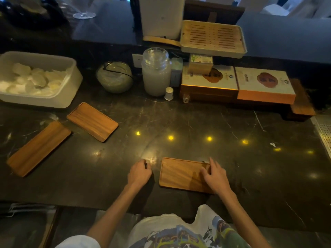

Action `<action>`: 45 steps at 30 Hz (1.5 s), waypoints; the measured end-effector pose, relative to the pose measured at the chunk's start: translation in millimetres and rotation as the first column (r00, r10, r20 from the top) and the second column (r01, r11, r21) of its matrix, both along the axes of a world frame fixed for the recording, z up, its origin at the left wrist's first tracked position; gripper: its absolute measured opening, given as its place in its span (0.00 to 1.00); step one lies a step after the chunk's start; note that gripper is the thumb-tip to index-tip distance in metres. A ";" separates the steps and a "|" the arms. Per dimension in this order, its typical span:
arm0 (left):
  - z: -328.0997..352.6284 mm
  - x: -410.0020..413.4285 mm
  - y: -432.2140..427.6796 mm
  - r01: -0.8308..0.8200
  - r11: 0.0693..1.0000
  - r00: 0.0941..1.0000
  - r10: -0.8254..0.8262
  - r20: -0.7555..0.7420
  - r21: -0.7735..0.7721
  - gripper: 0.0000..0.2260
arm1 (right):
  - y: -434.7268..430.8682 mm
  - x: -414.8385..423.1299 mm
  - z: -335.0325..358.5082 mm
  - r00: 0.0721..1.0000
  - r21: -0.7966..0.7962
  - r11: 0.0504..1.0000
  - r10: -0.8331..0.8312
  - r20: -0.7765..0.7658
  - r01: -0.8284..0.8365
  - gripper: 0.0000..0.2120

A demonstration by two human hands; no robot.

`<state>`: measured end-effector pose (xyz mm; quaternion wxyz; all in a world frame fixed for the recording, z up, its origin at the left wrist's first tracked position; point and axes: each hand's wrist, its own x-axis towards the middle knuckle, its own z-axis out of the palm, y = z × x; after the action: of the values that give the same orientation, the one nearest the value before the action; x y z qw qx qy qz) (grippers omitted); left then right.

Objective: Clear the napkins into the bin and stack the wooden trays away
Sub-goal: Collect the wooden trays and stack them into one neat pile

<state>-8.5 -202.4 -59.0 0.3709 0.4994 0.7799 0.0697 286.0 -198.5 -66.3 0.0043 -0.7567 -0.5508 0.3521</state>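
Note:
Three wooden trays lie on the dark marble counter. The nearest tray (179, 173) sits just in front of me, and my right hand (215, 175) rests on its right end with fingers spread over the edge. My left hand (139, 173) is on the counter just left of that tray, fingers curled, nothing visible in it. A second tray (92, 121) lies further back on the left, and a third tray (38, 148) lies at the far left, angled. A white bin (71, 81) at the back left holds crumpled white napkins (34, 80).
Along the back stand a round glass bowl (114, 79), a tall glass jar (156, 72), a small white shaker (168, 93), boxed goods (263, 85) and a slatted tea tray (213, 38) on top. A perforated metal panel (325, 133) sits at the right edge.

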 end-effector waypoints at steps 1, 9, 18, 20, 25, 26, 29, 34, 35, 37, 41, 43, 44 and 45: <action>3.3 -19.1 1.9 0.004 0.999 0.998 -0.002 -0.059 0.033 0.16 | 10.4 -16.8 4.4 0.997 0.029 0.997 0.072 0.038 -0.073 0.34; 15.5 -216.5 2.7 -0.171 0.975 0.878 0.216 -0.428 0.142 0.18 | 91.2 -263.8 31.9 0.728 0.191 0.703 0.650 0.220 -0.685 0.31; 1.7 -402.8 -29.6 -0.453 0.891 0.775 0.379 -0.506 -0.027 0.24 | 125.4 -523.6 8.4 0.347 0.064 0.341 0.918 0.192 -0.938 0.28; -8.0 -426.9 -32.0 -0.535 0.840 0.777 0.449 -0.441 -0.088 0.27 | 135.5 -557.8 0.2 0.342 0.019 0.345 0.920 0.193 -0.938 0.29; -25.4 -451.8 -36.0 -0.717 0.696 0.691 0.704 -0.165 -0.036 0.23 | 152.1 -601.5 -18.9 0.525 -0.034 0.526 0.851 0.020 -0.850 0.31; -27.5 -453.4 -36.5 -0.735 0.677 0.673 0.725 -0.144 -0.027 0.22 | 152.7 -603.8 -21.2 0.550 -0.033 0.550 0.835 0.007 -0.835 0.31; -30.4 -455.7 -33.6 -0.806 0.591 0.592 0.806 -0.020 -0.049 0.21 | 151.0 -606.6 -22.4 0.595 -0.013 0.594 0.803 -0.033 -0.804 0.31; -32.3 -460.5 -34.9 -0.866 0.497 0.493 0.867 0.076 -0.055 0.19 | 155.6 -600.6 -6.5 0.688 -0.002 0.706 0.689 -0.229 -0.708 0.32; -31.3 -460.4 -36.1 -0.868 0.495 0.491 0.867 0.080 -0.044 0.17 | 157.4 -593.8 -1.0 0.717 0.006 0.746 0.643 -0.268 -0.666 0.31; -27.6 -456.3 -36.0 -0.862 0.507 0.503 0.859 0.094 -0.014 0.17 | 159.2 -573.1 11.6 0.762 0.027 0.808 0.565 -0.318 -0.588 0.28; -12.8 -423.0 -22.6 -0.789 0.613 0.608 0.770 0.193 0.042 0.19 | 158.4 -500.9 34.2 0.795 0.101 0.840 0.539 -0.277 -0.534 0.26; -3.5 -392.3 -10.2 -0.722 0.685 0.687 0.693 0.218 0.098 0.18 | 157.4 -450.1 40.8 0.830 0.079 0.866 0.496 -0.257 -0.493 0.27; -0.4 -374.0 -3.3 -0.681 0.722 0.727 0.650 0.221 0.119 0.18 | 155.0 -422.5 43.2 0.847 0.062 0.885 0.460 -0.267 -0.461 0.28; 2.0 -353.2 4.5 -0.638 0.759 0.765 0.606 0.220 0.129 0.18 | 150.9 -393.0 45.2 0.863 0.056 0.904 0.422 -0.279 -0.424 0.28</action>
<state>-361.7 -197.9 -57.0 0.3384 0.2376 0.8572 0.3068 -107.0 -47.6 -21.1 0.0035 -0.5591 -0.6954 0.4515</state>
